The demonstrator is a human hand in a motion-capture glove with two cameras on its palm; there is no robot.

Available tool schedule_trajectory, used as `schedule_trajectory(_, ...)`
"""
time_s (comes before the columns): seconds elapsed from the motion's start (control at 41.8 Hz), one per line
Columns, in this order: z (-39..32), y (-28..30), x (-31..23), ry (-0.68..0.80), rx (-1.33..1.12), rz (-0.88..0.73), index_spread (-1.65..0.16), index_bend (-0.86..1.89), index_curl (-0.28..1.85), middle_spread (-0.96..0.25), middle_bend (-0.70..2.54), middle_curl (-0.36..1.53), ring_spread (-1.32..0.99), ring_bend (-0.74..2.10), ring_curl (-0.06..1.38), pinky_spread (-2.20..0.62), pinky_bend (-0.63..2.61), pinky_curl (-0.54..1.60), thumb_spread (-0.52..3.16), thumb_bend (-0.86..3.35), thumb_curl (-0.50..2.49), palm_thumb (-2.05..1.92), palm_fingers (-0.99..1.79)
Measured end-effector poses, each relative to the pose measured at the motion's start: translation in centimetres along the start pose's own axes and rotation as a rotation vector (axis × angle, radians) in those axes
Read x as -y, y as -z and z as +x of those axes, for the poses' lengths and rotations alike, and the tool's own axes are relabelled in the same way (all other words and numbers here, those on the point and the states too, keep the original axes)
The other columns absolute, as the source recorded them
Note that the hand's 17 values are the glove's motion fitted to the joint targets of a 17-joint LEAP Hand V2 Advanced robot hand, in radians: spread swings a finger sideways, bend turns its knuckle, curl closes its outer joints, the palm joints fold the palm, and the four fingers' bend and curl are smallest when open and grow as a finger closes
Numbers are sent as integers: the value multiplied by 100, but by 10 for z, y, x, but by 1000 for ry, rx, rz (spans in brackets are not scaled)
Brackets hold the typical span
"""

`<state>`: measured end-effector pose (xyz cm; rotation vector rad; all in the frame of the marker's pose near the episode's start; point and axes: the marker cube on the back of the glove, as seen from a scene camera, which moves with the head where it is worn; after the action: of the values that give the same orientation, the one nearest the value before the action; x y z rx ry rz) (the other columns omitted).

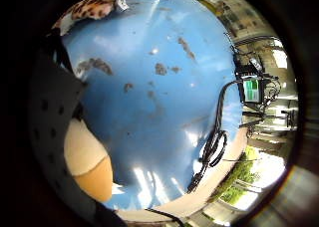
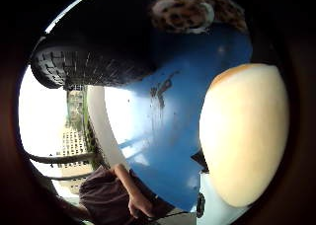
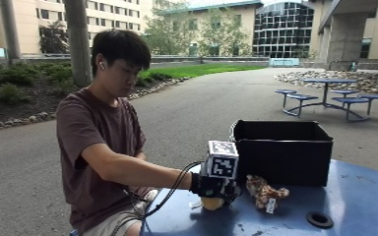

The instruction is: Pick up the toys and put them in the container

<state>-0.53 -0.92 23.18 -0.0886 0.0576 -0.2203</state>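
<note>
Your gloved right hand (image 3: 214, 188) sits low on the blue desk (image 3: 346, 196), fingers curled around a round tan-and-cream toy (image 3: 212, 202) that touches the desktop. Just beside it lies the leopard-spotted plush (image 3: 264, 191), and the black container (image 3: 282, 151) stands right behind both.

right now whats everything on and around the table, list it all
box: 1, black, open top, on the table behind the toys
leopard toy: 1, spotted tan and brown with a white tag, lying on the table in front of the box
round toy: 1, cream and orange, on the table under the gloved hand
table: 1, blue with worn patches, has a black-rimmed hole near the front
cable: 1, black, coiled on the table near its edge
right hand: black glove, fingers curled over the round toy
</note>
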Motion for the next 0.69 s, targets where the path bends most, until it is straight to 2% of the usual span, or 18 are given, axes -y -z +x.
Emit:
schedule_trajectory(0.096, 1, 28, 6, -1, -4, -47, -17, 85, 41, -16, 109, 60, -28, 123, 58, -40, 89, 38, 97, 48, 89, 95, 135)
schedule_trajectory(0.144, 2, 50, 10, -8, -20, -38, -19, 90, 44, -17, 111, 62, -30, 124, 59, -38, 93, 40, 86, 42, 91, 89, 121)
schedule_trajectory(0.192, 2, 77, 14, -19, -38, -18, -20, 91, 46, -20, 112, 63, -32, 125, 61, -38, 95, 41, 78, 35, 92, 80, 106)
schedule_trajectory(0.287, -1, 135, 21, -31, -65, 27, -24, 93, 51, -23, 113, 67, -34, 127, 63, -37, 102, 45, 67, 24, 94, 68, 94)
schedule_trajectory(0.503, -41, 288, 56, -85, -101, 197, -29, 94, 60, -27, 116, 74, -38, 132, 67, -36, 114, 51, 52, 17, 99, 64, 80)
schedule_trajectory(0.575, -59, 312, 72, -125, -160, 225, -31, 95, 63, -29, 118, 76, -39, 134, 68, -35, 117, 52, 49, 16, 101, 64, 78)
schedule_trajectory(0.695, -104, 329, 97, -18, -157, 242, -33, 96, 68, -30, 120, 79, -40, 137, 70, -34, 121, 53, 44, 14, 104, 64, 74)
